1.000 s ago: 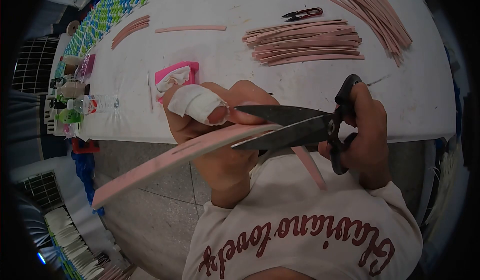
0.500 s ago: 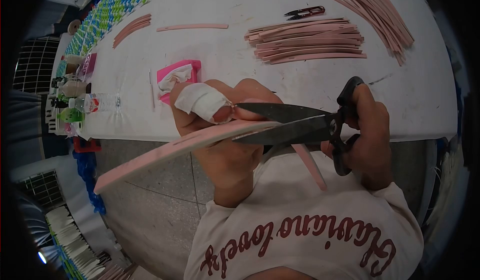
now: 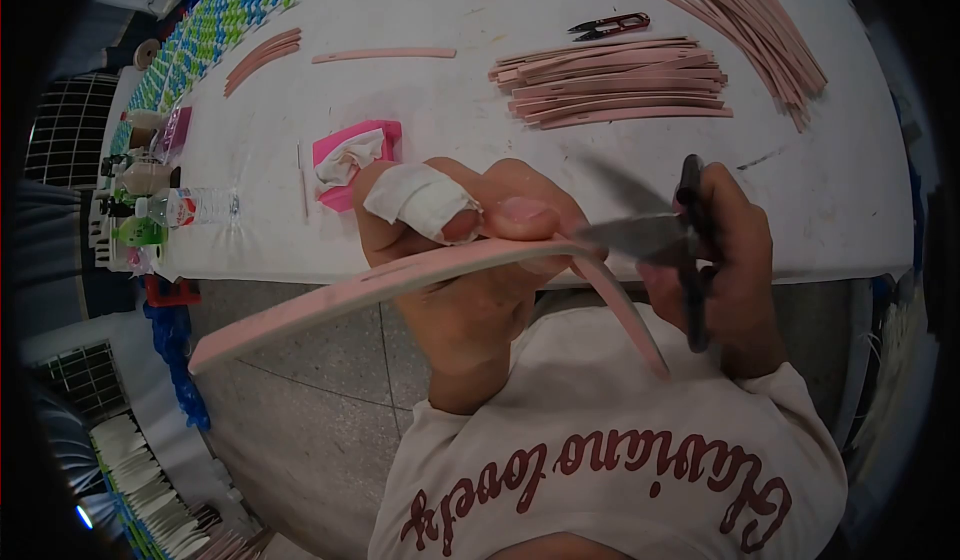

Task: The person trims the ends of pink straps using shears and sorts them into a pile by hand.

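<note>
A long pink strip [image 3: 400, 268] is pinched in my left hand [image 3: 450, 300], which has a white wrap [image 3: 418, 198] around one finger. The strip runs out to the lower left and bends down over my fingers on the right. My right hand [image 3: 745, 270] grips black-handled scissors [image 3: 650, 232], their blades parted and blurred by motion. The lower blade tip points at the strip's bend, close beside my left fingertips. Behind my hands, a pile of similar pink strips [image 3: 620, 82] lies on the white table [image 3: 450, 130].
Black thread snips [image 3: 610, 27] lie behind the pile, and a second heap of strips [image 3: 750, 30] fans out at the back right. Left of centre stands a pink tissue box [image 3: 390, 138]. Bottles [image 3: 200, 206] line the left edge, near a blue-green woven piece [image 3: 215, 35].
The scissors have drawn back to the right, off the strip, with their blades blurred. The strip's bent end now shows uncovered, and my left hand has shifted slightly right.
</note>
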`<state>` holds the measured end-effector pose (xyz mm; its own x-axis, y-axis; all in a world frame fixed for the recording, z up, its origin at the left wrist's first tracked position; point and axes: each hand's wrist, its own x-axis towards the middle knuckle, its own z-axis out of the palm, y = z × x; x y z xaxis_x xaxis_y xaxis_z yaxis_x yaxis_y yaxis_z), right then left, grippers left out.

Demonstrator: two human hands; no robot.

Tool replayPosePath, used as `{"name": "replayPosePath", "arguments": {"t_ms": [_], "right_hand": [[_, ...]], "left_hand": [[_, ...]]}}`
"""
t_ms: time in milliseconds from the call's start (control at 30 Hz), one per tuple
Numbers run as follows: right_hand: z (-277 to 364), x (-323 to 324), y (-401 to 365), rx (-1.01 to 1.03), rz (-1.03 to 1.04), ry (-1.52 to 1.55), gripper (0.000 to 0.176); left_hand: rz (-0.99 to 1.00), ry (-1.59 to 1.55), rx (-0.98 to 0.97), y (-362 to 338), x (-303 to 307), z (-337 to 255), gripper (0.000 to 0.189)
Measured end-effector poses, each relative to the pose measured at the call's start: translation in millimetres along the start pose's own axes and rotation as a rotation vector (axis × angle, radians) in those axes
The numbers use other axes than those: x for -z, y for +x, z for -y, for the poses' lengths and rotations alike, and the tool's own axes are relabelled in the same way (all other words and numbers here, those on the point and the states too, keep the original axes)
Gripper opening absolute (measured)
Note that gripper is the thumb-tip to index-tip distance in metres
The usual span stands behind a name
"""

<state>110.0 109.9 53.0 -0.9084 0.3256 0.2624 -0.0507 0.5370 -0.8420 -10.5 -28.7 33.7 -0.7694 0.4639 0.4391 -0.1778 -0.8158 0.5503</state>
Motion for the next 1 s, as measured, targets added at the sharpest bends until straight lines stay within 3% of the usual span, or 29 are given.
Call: {"name": "replayPosePath", "arguments": {"t_ms": [33,100,133,200,233,300,333,400,567,733,767,800,900,1000], "right_hand": [[-3,-1,0,0.002,0.001,-0.001,0.038],[-9,0,-1,-0.064,0.034,0.364,0.037],[-5,-3,2,-0.066,0.034,0.363,0.037],[10,-12,12,-0.149,-0.046,0.706,0.036],[17,-13,15,-0.151,-0.053,0.703,0.036],[29,-9,23,-0.412,0.087,0.768,0.048],[32,-3,29,-0.454,0.219,0.800,0.042],[29,-9,31,-0.420,0.193,0.804,0.039],[23,-18,30,-0.387,0.125,0.832,0.034],[16,-11,31,-0.428,0.222,0.986,0.029],[10,-25,26,-0.286,0.097,0.992,0.033],[9,-22,24,-0.295,0.098,0.985,0.033],[10,-17,31,-0.300,0.228,0.963,0.039],[4,-19,31,-0.211,0.296,0.986,0.042]], "left_hand": [[0.004,0.001,-0.016,3,-6,0,0.032],[-0.010,-0.053,-0.058,6,-16,1,0.032],[-0.011,-0.055,-0.057,7,-14,2,0.032],[0.168,0.010,0.026,9,-9,2,0.032],[0.172,0.004,0.031,8,-11,2,0.032],[-0.018,0.035,0.095,5,-17,1,0.038],[-0.013,0.029,0.100,5,-19,3,0.038],[0.047,0.162,-0.010,4,-21,6,0.040],[0.028,0.272,0.013,6,-16,-2,0.041],[-0.055,0.409,0.012,9,-23,3,0.045],[0.042,0.420,-0.025,11,-20,5,0.046],[0.142,0.434,-0.067,12,-19,6,0.046],[0.107,0.383,0.027,11,-22,4,0.046],[0.067,0.370,-0.001,10,-22,6,0.045]]}}
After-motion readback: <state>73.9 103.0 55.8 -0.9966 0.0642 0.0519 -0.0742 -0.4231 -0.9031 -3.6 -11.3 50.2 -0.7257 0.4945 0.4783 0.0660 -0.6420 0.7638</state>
